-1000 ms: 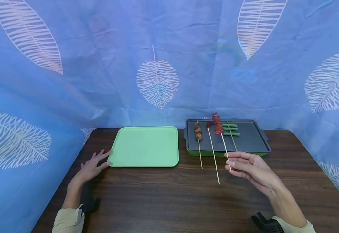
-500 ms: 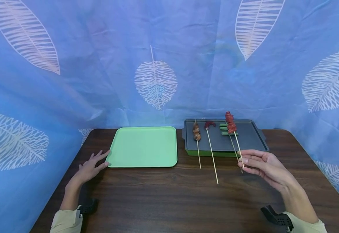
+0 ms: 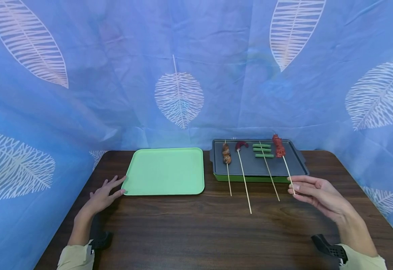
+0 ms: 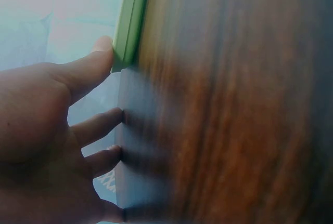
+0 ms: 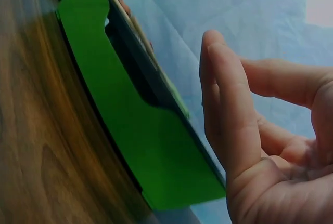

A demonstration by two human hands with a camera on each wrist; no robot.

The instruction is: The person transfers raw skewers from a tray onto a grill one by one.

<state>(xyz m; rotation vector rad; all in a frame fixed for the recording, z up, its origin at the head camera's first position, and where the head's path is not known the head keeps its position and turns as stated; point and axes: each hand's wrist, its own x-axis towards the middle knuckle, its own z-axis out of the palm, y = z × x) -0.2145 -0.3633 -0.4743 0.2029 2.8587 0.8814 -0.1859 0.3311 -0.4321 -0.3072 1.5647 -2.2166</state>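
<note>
My right hand pinches the lower stick of a red meat skewer, whose meat lies over the right part of a dark grill plate. In the right wrist view the bent fingers hide the stick. Left of it on the plate are a skewer of green vegetable pieces, one with a dark red curled piece and one with brown chunks. My left hand, fingers spread, touches the left edge of a light green tray; its thumb is at the rim.
The grill plate sits on a green base. Stick ends jut past its front edge over the dark wooden table. A blue cloth with leaf prints hangs close behind and at both sides.
My right hand has carried the red meat skewer rightward, past the green vegetable skewer, and lowered its meat toward the plate. My left hand has stayed at the tray.
</note>
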